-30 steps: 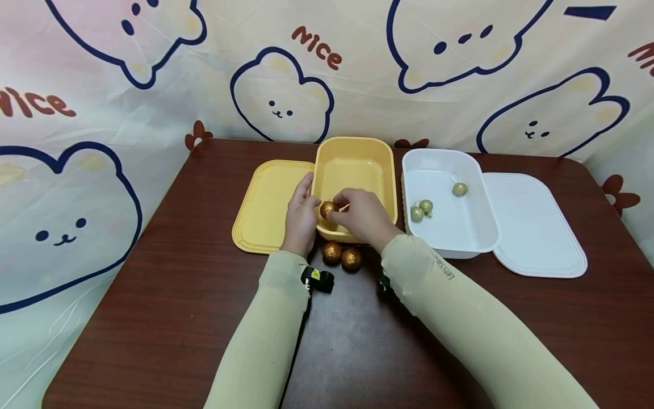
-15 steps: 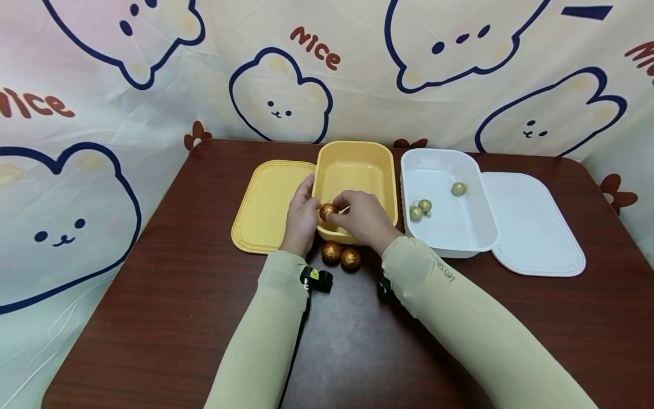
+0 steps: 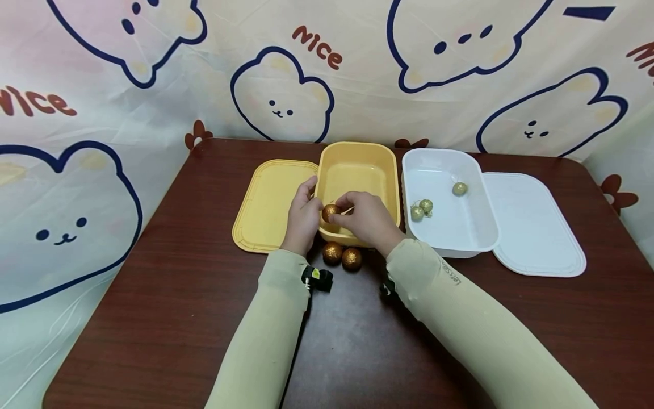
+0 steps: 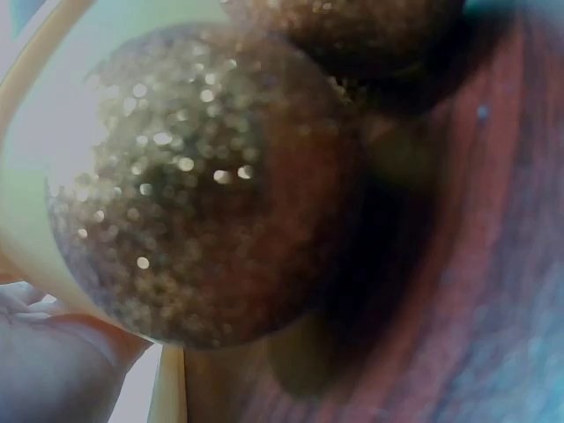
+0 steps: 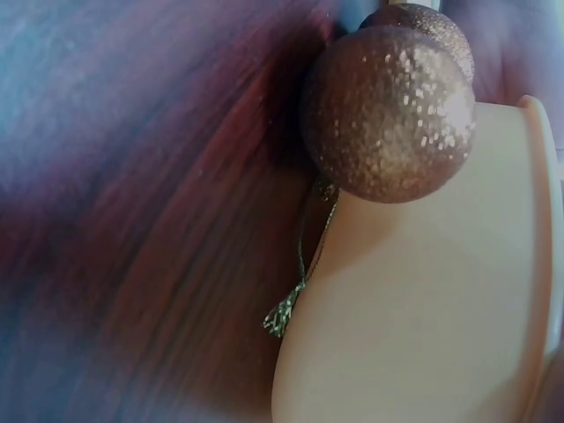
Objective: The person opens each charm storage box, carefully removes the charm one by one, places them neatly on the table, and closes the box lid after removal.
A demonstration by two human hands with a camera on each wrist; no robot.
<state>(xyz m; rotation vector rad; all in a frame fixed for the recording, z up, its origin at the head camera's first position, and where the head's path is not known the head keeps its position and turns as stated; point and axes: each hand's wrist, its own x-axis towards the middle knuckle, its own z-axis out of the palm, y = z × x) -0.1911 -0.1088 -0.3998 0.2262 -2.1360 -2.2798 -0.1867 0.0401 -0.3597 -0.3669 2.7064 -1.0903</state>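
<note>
Shifting slightly rightward and nearer since the first frame: deep yellow plastic box point(image 3: 357, 173), both hands and held ball moving along. Left to right: flat yellow plastic lid point(image 3: 271, 204) is lying by the box. Left hand point(image 3: 302, 218) is resting along the box's left side, thumb over the rim near the ball; cannot tell if that grip is clamping. Glittery copper-brown ball point(image 3: 330, 213) is sitting at the box's near-left corner, right hand point(image 3: 369, 218) clamping it between thumb and finger. Two matching balls point(image 3: 332, 253) are lying on the dark brown wooden desk point(image 3: 153, 295), by the near wall. For the task: likely only a small adjustment; ball is not being released yet.
</note>
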